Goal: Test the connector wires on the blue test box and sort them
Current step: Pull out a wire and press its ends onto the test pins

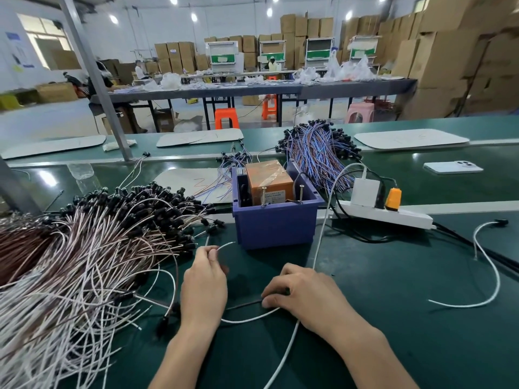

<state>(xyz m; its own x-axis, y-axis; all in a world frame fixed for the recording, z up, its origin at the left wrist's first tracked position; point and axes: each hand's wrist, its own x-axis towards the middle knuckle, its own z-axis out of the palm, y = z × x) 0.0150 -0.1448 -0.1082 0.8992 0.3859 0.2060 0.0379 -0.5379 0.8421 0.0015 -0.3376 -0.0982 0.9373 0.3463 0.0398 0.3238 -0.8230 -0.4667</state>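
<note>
Your left hand point(203, 279) has its fingers pinched on the white wire point(226, 245), its free tip aimed up-right at the blue test box point(275, 223) just ahead, while your right hand point(306, 296) fingers curl over the wire's far stretch on the worktop point(393, 318), hiding any connector underneath.

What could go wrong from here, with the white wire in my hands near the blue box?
1. The white wire held by the left hand and right hand lies close to the wire pile; lifting it might snag others.
2. The plugged-in cable runs under the right hand; it may get dragged and tug the power strip.
</note>
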